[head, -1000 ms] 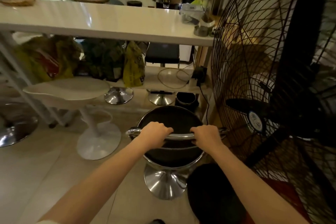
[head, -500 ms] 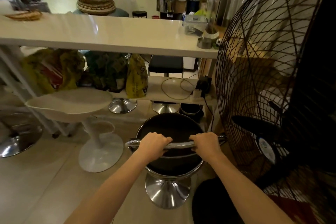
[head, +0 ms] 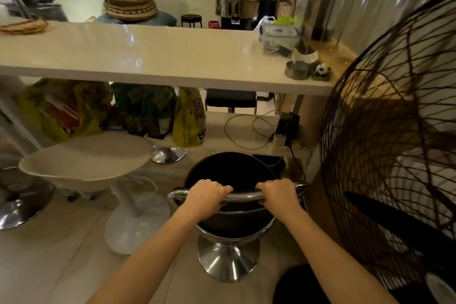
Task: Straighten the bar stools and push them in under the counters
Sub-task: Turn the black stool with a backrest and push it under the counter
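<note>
White stool (head: 86, 159): moulded seat, left of the bench (head: 153, 57) edge, already partly under.
Black stool (head: 229, 173): dark round seat, chrome rail; I judge it not yet under the bench.
Left hand (head: 206, 196), right hand (head: 278, 195): my fingers clenched round that rail.

So over the last second I've walked the black stool (head: 230, 175) forward toward the counter (head: 153, 57). Its seat now sits closer to the low shelf (head: 237, 131) under there, covering most of the small dark bin (head: 270, 160) that used to show clear of it, and the chrome base behind it is hidden now too. My view has tipped up as well, so more of the far room and the basket stack (head: 129, 5) shows, and the big fan (head: 394, 143) fills more of the right side.
</note>
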Tool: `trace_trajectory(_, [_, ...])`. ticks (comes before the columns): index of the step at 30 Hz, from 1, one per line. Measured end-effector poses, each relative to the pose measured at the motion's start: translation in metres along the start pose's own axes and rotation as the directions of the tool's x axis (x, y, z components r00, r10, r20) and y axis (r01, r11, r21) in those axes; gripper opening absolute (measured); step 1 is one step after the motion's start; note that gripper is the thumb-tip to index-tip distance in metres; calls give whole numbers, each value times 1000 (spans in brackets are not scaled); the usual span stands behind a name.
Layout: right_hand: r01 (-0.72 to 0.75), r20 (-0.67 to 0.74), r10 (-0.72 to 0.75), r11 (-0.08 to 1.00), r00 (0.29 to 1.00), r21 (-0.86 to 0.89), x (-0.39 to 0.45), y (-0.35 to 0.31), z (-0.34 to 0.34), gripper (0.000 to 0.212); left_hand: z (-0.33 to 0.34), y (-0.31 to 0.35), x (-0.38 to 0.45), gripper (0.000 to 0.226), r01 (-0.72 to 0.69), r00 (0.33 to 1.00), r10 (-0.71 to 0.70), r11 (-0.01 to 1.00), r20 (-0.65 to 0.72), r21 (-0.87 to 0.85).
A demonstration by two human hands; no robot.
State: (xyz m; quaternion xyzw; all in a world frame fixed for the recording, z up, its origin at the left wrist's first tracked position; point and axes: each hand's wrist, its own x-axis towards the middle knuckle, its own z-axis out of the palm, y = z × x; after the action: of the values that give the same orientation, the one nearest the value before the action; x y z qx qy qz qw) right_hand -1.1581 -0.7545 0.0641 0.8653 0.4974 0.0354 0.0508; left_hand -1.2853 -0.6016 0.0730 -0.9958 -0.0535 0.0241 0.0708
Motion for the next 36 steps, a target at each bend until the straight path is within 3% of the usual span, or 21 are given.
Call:
trace_trajectory(18, [-38,33,40,998,999,-40,130,12,0,24,11,-97,90,37,-8,1000,7,1000,-14,-23])
trace_trajectory(36, [-25,52,26,1000,998,-5,135,12,-2,28,17,-104,94,41,-1,1000,-1,998,-17,-65])
